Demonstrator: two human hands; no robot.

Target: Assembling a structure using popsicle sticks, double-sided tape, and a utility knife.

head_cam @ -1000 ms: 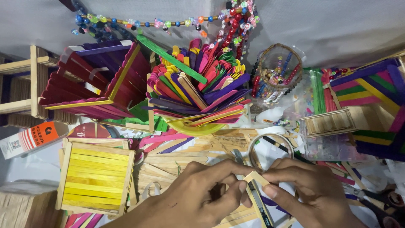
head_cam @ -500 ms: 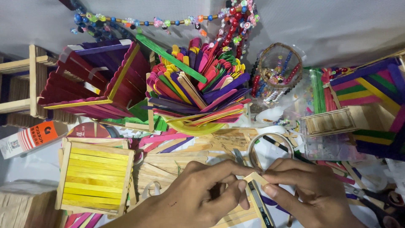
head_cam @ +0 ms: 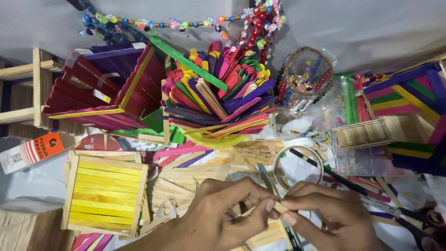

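Between left hand (head_cam: 218, 216) and right hand (head_cam: 332, 218): one plain craft stick (head_cam: 279, 206).

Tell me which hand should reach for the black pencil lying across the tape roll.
Right, probably. The right hand lies just below the black pencil on the tape roll; the left hand sits farther left. Both pinch a plain wooden stick.

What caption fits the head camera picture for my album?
Both hands, left hand and right hand, pinch a plain wooden stick beside a yellow stick box.

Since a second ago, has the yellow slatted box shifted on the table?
No. The yellow slatted box sits in the same place beside the orange-labelled bottle, left of both hands.
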